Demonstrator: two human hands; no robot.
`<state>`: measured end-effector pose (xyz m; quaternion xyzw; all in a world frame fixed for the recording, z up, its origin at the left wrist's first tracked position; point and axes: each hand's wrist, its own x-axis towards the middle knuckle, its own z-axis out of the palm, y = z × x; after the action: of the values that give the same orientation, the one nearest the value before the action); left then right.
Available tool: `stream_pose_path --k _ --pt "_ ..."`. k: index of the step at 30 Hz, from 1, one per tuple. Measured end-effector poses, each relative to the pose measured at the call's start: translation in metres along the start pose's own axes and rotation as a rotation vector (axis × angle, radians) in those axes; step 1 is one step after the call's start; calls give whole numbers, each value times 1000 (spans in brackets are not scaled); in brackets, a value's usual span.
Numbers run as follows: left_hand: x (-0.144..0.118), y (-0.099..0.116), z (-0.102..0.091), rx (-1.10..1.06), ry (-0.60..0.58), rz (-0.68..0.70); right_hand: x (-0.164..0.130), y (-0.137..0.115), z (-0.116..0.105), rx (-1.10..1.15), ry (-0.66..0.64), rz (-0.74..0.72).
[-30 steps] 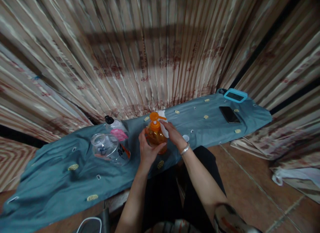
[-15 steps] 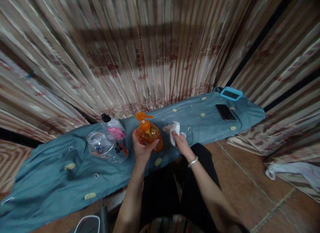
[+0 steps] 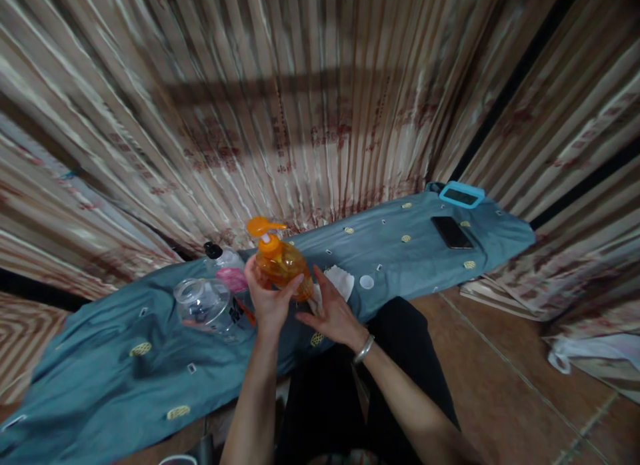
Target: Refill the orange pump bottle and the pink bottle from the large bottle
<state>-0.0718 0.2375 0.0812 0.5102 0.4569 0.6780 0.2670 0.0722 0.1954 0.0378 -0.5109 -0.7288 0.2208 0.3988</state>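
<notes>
As the left hand [image 3: 270,301] grips the orange bottle [image 3: 283,266], tilted over the counter [image 3: 395,258], the right hand [image 3: 335,314] has come near its base (grip on the tissue [image 3: 343,281] unclear), likely making that end reachable.

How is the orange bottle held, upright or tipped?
Tipped: the bottle leans in the left hand, pump up to the left, base down toward the right hand.

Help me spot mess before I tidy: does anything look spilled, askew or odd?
No spill or damage shows. The translucent orange plastic pump bottle is tilted, but the left hand grips it. The blue-green patterned cloth looks rumpled toward its left end.
</notes>
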Motion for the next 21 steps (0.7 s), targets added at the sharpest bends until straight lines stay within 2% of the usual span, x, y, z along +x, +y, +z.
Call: stream_pose_path --k 3,7,13,17,21 --pt "3 -8 27 -67 -43 -34 20 -1 0 -38 84 43" --pt "8 -21 64 -78 -125 -60 49 25 -16 -93 108 149" --pt "17 -50 118 -70 -253 -71 81 81 -67 -98 -19 249" --pt "19 -71 149 -47 -342 -38 105 113 -101 -52 -105 225" --pt "22 -80 176 19 -400 -28 130 139 -125 30 -184 203"
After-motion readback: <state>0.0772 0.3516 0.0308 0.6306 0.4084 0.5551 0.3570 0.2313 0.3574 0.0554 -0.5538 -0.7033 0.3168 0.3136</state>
